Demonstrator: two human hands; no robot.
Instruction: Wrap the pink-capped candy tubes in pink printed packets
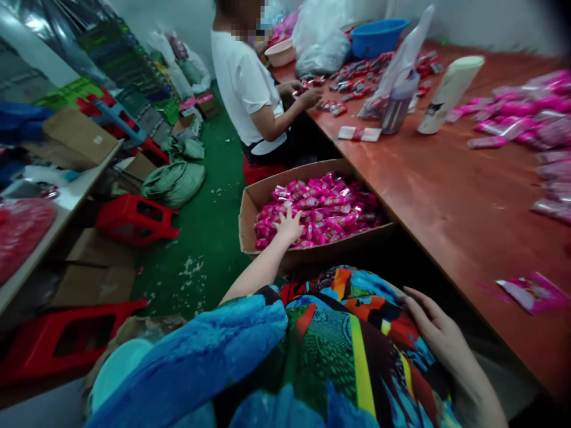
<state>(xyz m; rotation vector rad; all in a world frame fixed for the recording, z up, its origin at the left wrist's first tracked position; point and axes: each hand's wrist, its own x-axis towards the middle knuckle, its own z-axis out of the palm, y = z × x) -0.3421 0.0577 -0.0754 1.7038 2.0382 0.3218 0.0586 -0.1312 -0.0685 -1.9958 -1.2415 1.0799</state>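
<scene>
My left hand (289,227) reaches out over a cardboard box (250,229) heaped with small shiny pink packets (328,205). Its fingers are spread and rest on the packets at the near left side, holding none that I can see. My right hand (432,318) lies against the colourful printed clothing (330,321) on my lap, fingers stretched out with nothing in them. On the table nearby, a single flat pink packet (533,292) lies to the right of that hand.
A co-worker in a white shirt (243,77) sits beyond the box, handling packets. The reddish table (450,202) carries a tumbler (450,95), a cup (399,104), a blue basin (379,37) and pink packets (530,113). Red stools (136,221) and a sack (176,181) stand left.
</scene>
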